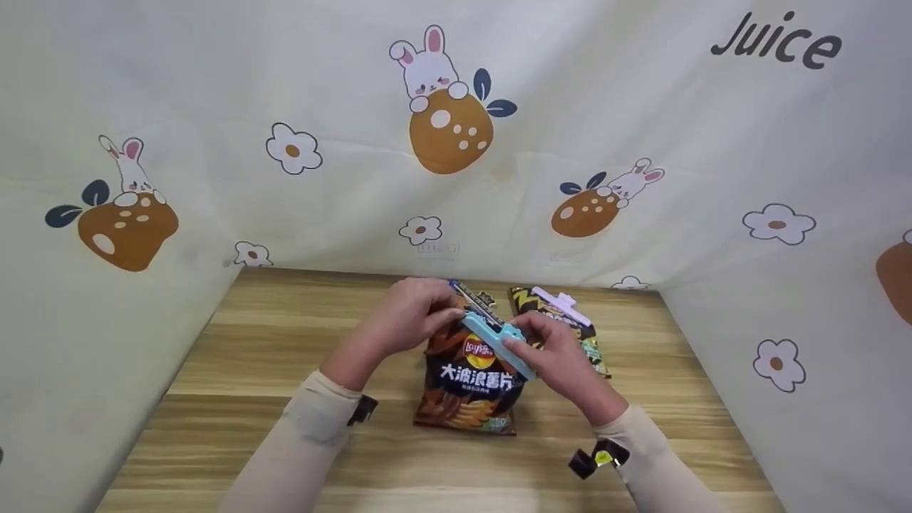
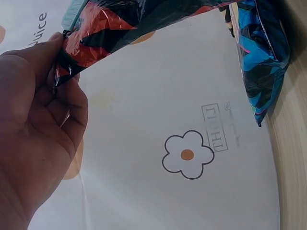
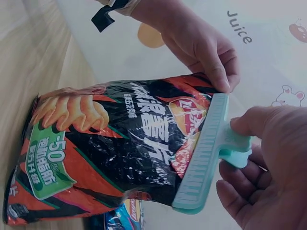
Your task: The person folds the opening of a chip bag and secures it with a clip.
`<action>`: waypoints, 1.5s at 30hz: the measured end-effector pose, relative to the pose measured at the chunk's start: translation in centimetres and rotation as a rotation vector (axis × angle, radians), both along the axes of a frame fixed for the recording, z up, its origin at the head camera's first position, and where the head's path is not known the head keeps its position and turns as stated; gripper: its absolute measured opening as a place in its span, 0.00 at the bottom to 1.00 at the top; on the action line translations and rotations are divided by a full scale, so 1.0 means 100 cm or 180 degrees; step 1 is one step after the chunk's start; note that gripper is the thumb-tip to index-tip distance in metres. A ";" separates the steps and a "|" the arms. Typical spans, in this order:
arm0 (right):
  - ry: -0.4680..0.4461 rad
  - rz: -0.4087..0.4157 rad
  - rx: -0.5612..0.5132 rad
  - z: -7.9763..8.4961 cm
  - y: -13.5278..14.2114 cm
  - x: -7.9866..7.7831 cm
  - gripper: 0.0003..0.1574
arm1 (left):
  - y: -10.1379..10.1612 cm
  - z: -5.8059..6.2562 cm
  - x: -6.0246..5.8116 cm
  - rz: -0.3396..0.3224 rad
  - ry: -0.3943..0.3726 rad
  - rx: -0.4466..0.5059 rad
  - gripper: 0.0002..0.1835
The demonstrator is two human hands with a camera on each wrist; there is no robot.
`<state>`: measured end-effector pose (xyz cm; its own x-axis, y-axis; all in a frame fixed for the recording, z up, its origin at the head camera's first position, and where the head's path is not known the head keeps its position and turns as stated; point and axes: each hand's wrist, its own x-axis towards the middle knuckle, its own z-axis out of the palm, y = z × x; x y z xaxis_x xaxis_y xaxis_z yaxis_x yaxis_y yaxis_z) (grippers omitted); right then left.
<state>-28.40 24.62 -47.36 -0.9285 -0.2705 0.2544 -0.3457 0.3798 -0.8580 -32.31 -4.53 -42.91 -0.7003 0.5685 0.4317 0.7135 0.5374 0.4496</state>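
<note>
A black and orange Lay's chip bag (image 1: pixel 467 388) stands on the table, leaning slightly. Across its top lies a teal bag clip (image 1: pixel 499 342), whose ruled bar spans the bag in the right wrist view. My right hand (image 1: pixel 559 353) pinches the clip's handle (image 3: pixel 235 148), thumb on the near side and fingers behind. My left hand (image 1: pixel 413 313) pinches the bag's upper left corner between thumb and fingers, right beside the clip's end. In the left wrist view that pinched corner of the bag (image 2: pixel 91 36) shows, folded at the edge.
Behind to the right, a dark yellow-patterned snack bag (image 1: pixel 527 303) carries a lilac clip (image 1: pixel 563 305). A blue bag (image 2: pixel 264 57) shows near the table in the left wrist view. The wooden table (image 1: pixel 235 342) ends at a printed cloth wall (image 1: pixel 342 214).
</note>
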 end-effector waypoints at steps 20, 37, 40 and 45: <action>0.0116 0.0044 -0.0125 -0.008 -0.004 -0.003 0.12 | -0.020 -0.103 0.025 -0.0364 -0.2516 0.0877 0.56; -0.0008 0.0225 0.0019 -0.021 -0.004 -0.008 0.17 | -0.010 -0.133 0.041 -0.0318 -0.2600 0.0697 0.61; -0.0056 0.0290 0.0046 -0.023 -0.002 -0.009 0.23 | -0.010 -0.134 0.042 -0.0353 -0.2597 0.0695 0.58; -0.0269 0.0315 -0.0136 -0.023 -0.002 -0.010 0.24 | -0.010 -0.135 0.042 -0.0427 -0.2636 0.0775 0.53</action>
